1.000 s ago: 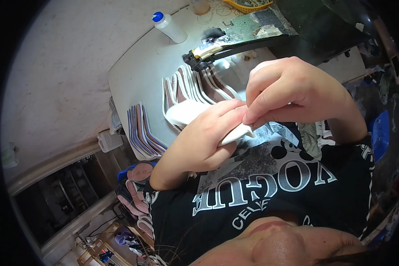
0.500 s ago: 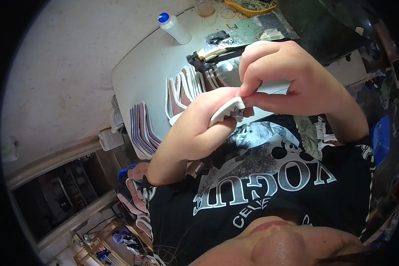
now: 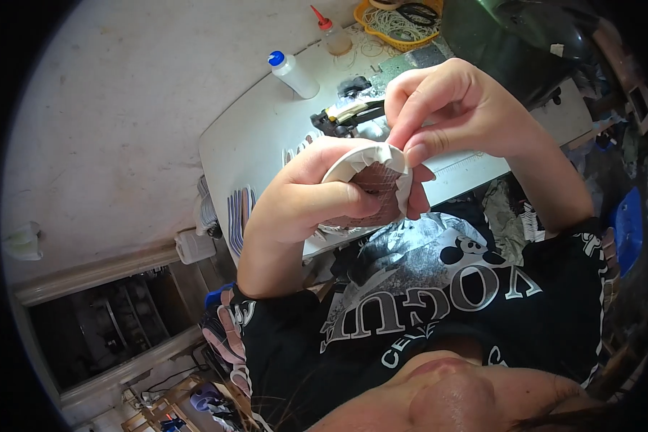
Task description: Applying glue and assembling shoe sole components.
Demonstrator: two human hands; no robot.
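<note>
My left hand (image 3: 302, 183) is wrapped round a shoe insole (image 3: 385, 180), thumb on its brown underside, fingertips showing past its far side. A white edging (image 3: 371, 153) runs round the insole's rounded end and lies in pleats over the brown face. At the top of that end my right hand (image 3: 464, 108) pinches the rim between thumb and forefinger. How much of the edging is between those fingertips cannot be made out. Behind my left wrist, more white-edged insoles (image 3: 295, 151) stand on the white table, mostly hidden.
A white bottle with a blue cap (image 3: 295, 75) and a red-tipped squeeze bottle (image 3: 333, 37) stand on the white table (image 3: 227, 140). Behind them sits a yellow basket of cords (image 3: 403, 25). A black-handled tool (image 3: 345, 115) lies beyond my hands. Striped insoles (image 3: 239, 212) stand at the left edge.
The insole has tilted so that its pleated brown underside now shows. My right hand has turned slightly at the rim. The view has shifted, with the basket more in sight.
</note>
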